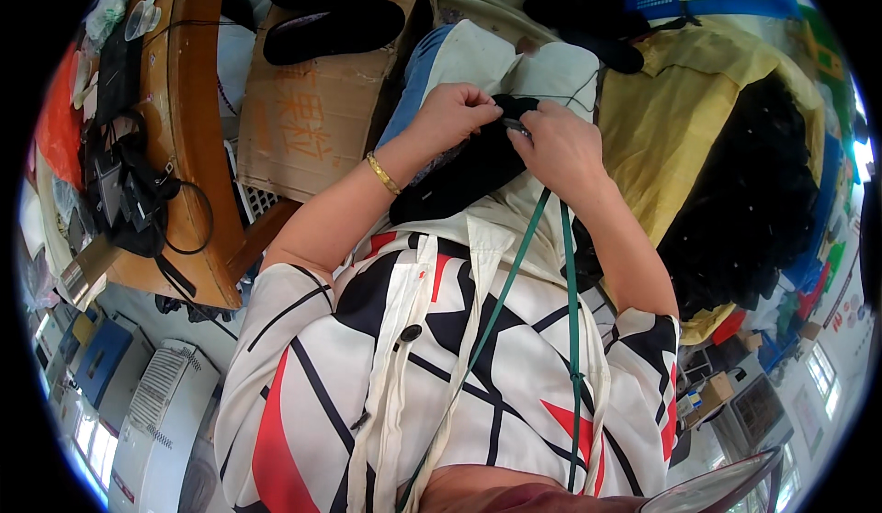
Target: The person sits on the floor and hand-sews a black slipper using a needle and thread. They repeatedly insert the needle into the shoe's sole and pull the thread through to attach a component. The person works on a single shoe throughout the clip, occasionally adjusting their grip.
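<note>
L hand (453, 113) + R hand (559, 146) fingers pinched on black fabric piece (464, 178) | cardboard box (322, 109): dark pieces (335, 28) on top

two hands (455, 113) (560, 150) – one black shoe upper (459, 178) – one cardboard box (317, 113)

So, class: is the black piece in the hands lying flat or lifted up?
Lifted: both hands pinch the black piece at its top end, while it slopes down over the lap.

A cardboard box (317, 109) sits in the upper left of the frame, with two shoe soles (335, 3) on top. A wooden table (188, 127) stands left of it. A big cloth pile (735, 173) lies on the right. Both hands (455, 113) meet between them, top middle.
</note>
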Available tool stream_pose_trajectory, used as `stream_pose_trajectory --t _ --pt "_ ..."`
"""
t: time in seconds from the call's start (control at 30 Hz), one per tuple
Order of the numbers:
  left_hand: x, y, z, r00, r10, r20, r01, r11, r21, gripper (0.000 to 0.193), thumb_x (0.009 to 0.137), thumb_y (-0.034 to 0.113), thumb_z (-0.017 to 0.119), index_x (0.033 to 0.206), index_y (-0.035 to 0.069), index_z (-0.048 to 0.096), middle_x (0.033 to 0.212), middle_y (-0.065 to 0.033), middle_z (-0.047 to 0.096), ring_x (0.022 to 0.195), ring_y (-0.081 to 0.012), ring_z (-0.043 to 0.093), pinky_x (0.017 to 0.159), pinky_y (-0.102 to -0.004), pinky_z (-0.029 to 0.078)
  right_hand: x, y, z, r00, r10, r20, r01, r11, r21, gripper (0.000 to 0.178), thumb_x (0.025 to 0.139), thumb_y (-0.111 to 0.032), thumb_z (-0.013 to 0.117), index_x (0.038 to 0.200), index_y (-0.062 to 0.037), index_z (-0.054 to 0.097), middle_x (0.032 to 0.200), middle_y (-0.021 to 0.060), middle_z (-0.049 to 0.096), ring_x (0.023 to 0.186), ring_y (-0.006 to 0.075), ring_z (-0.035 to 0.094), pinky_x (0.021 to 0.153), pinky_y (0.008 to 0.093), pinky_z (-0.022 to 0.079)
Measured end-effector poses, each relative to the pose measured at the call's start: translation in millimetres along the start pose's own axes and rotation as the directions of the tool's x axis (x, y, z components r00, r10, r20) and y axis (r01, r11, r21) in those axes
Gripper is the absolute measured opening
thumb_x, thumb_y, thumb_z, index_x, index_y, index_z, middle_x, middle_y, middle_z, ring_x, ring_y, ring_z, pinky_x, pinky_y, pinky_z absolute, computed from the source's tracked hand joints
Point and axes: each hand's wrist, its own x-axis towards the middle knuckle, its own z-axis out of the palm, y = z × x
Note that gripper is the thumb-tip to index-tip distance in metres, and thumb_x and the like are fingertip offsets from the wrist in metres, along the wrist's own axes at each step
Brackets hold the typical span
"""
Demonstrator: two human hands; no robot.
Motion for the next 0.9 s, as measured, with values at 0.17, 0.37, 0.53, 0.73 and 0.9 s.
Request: stream_pose_trajectory --t 0.17,0.37,0.53,0.73,0.9 --pt "-0.4 -0.4 -1.7 1.000 0.000 0.003 0.000 1.000 0.002 0.016 0.088 0.021 0.072 0.089 0.005 0.070 0.075 0.0038 0.063 0.063 -0.0040 0.055 0.054 -0.0186 0.044 2.6 -2.0 0.9 1.000 -0.020 0.009 0.021 1.000 -0.017 0.024 0.086 -0.031 0.065 0.082 -0.0076 0.069 0.087 0.0082 0.061 0.088 0.0276 0.064 0.069 0.0417 0.053" --pt "-2.4 -2.5 -2.9 0.997 0.079 -0.013 -0.079 0.997 -0.018 0.014 0.089 0.019 0.070 0.092 0.005 0.069 0.081 0.0030 0.064 0.066 -0.0043 0.056 0.057 -0.0187 0.045 -28.3 -19.2 -12.9 0.977 -0.201 -0.068 0.204 0.978 0.039 0.028 0.080 -0.034 0.073 0.087 -0.0082 0.066 0.088 0.0076 0.060 0.087 0.0270 0.064 0.065 0.0384 0.053" --pt "-17.5 1.0 -0.9 0.955 0.255 0.154 -0.266 0.962 0.056 0.013 0.090 0.015 0.070 0.094 0.003 0.068 0.086 0.0041 0.064 0.072 -0.0071 0.057 0.065 -0.0215 0.047 -37.1 8.6 0.7 0.985 -0.054 -0.165 0.077 0.988 0.137 0.025 0.084 -0.026 0.069 0.099 -0.0093 0.060 0.089 0.0108 0.062 0.077 0.0323 0.066 0.061 0.0417 0.052" --pt "-43.2 14.0 6.0 0.969 0.082 0.231 -0.187 0.857 0.481 0.021 0.090 0.021 0.070 0.088 0.001 0.068 0.073 -0.0047 0.063 0.068 -0.0106 0.057 0.063 -0.0275 0.046 -48.6 36.1 33.4 0.976 -0.011 -0.219 0.067 0.966 0.249 0.011 0.090 -0.016 0.063 0.097 -0.0076 0.059 0.088 0.0126 0.063 0.075 0.0344 0.064 0.063 0.0433 0.051" --pt "-34.8 8.4 9.5 0.994 0.025 0.109 -0.080 0.834 0.545 0.036 0.088 0.036 0.067 0.087 0.000 0.068 0.075 -0.0151 0.066 0.066 -0.0307 0.061 0.061 -0.0375 0.047 -56.1 58.5 48.8 0.957 -0.024 -0.291 0.113 0.950 0.291 0.012 0.090 -0.013 0.063 0.100 -0.0063 0.062 0.084 0.0101 0.064 0.071 0.0307 0.064 0.060 0.0382 0.050"
